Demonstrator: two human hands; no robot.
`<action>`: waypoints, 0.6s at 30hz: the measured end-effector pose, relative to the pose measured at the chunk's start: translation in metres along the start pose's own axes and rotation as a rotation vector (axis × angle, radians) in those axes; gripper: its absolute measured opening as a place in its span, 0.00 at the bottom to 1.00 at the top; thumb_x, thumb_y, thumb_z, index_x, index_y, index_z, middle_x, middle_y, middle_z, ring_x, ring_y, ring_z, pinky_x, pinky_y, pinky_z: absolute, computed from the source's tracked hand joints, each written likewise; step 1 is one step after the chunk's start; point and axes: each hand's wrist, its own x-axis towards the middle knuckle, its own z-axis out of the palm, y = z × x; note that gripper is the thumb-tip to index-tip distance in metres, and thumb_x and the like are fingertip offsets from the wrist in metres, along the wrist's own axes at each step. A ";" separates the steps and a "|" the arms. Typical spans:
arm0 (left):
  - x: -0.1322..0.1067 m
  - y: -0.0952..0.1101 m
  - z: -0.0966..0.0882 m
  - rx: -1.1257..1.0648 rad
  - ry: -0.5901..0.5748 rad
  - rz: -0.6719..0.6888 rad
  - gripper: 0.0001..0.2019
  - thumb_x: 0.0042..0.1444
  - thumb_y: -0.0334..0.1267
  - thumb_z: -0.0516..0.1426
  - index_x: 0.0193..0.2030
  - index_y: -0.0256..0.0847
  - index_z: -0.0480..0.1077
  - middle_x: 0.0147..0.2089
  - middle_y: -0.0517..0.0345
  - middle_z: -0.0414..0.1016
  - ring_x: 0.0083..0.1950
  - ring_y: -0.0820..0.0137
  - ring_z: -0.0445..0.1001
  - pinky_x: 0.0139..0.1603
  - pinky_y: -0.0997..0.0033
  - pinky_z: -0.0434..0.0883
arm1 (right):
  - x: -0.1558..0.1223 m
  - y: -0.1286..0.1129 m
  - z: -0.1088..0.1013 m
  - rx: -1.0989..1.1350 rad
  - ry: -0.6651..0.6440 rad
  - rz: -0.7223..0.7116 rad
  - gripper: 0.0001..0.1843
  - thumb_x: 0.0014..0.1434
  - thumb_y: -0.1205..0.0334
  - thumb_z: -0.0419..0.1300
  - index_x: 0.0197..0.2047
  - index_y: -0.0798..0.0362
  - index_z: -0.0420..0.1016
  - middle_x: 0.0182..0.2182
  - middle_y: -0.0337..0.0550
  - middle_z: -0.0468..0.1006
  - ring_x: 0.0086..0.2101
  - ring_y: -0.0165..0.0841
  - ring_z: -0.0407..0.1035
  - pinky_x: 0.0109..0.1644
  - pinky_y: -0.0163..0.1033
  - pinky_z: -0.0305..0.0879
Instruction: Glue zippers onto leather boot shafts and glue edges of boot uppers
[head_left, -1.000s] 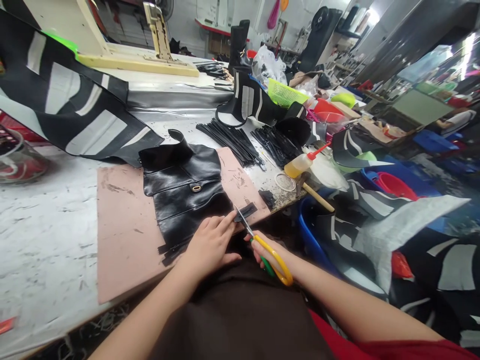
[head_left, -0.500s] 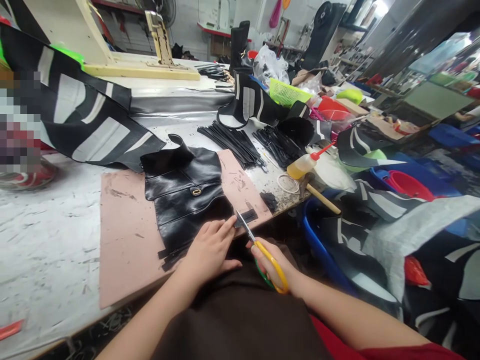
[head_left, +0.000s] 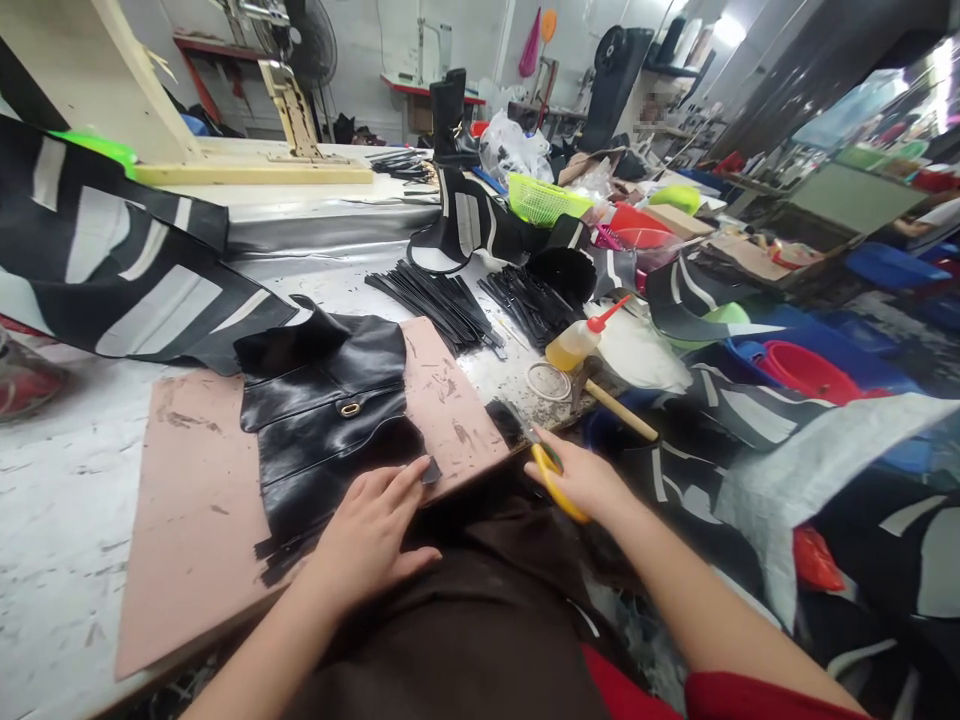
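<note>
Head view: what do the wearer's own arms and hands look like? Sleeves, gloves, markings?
Left hand and right hand: no gloves, no rings or watches visible. Right forearm: bare up to a plain red sleeve. Left forearm: bare as far as it shows, no sleeve in frame. No clear markings on either.

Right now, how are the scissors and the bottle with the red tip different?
The scissors are gripped in the person's right hand, while the bottle is on the table with no hand touching it. The scissors have metal blades and a handle with yellow and green on it; the bottle is see-through, with a thin red tip. Both show some yellow: the scissors on their handle, the bottle in what's inside it.
</note>
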 end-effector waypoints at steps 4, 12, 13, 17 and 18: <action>0.000 0.000 0.001 0.041 0.004 0.014 0.26 0.47 0.52 0.58 0.49 0.38 0.69 0.60 0.52 0.62 0.52 0.57 0.63 0.52 0.59 0.59 | -0.016 0.000 0.024 -0.433 0.176 -0.126 0.33 0.53 0.51 0.55 0.61 0.50 0.57 0.35 0.50 0.68 0.35 0.42 0.67 0.38 0.42 0.62; -0.001 -0.004 0.002 0.079 0.060 0.023 0.30 0.48 0.52 0.56 0.56 0.39 0.62 0.63 0.47 0.58 0.52 0.58 0.64 0.51 0.60 0.61 | -0.033 0.027 -0.007 -0.179 0.091 -0.077 0.31 0.56 0.50 0.52 0.62 0.44 0.53 0.37 0.43 0.72 0.31 0.35 0.70 0.32 0.36 0.63; -0.001 -0.005 0.003 0.082 0.065 0.016 0.31 0.48 0.52 0.57 0.57 0.39 0.61 0.63 0.46 0.57 0.52 0.58 0.64 0.52 0.59 0.61 | -0.025 0.029 -0.014 -0.166 0.124 -0.053 0.30 0.56 0.52 0.52 0.61 0.44 0.54 0.37 0.43 0.74 0.32 0.36 0.71 0.33 0.36 0.63; -0.001 -0.005 0.004 0.046 0.014 -0.019 0.32 0.48 0.54 0.57 0.58 0.43 0.60 0.60 0.51 0.63 0.50 0.59 0.66 0.51 0.60 0.62 | 0.029 0.025 -0.036 -0.278 0.246 0.011 0.24 0.54 0.54 0.55 0.54 0.50 0.63 0.36 0.46 0.76 0.34 0.40 0.72 0.34 0.39 0.63; -0.001 -0.005 0.004 0.029 -0.004 -0.028 0.32 0.48 0.55 0.56 0.58 0.44 0.59 0.59 0.52 0.63 0.50 0.59 0.66 0.51 0.60 0.62 | 0.043 0.023 -0.039 -0.319 0.264 -0.005 0.23 0.54 0.55 0.56 0.52 0.51 0.65 0.36 0.47 0.76 0.34 0.41 0.71 0.34 0.39 0.63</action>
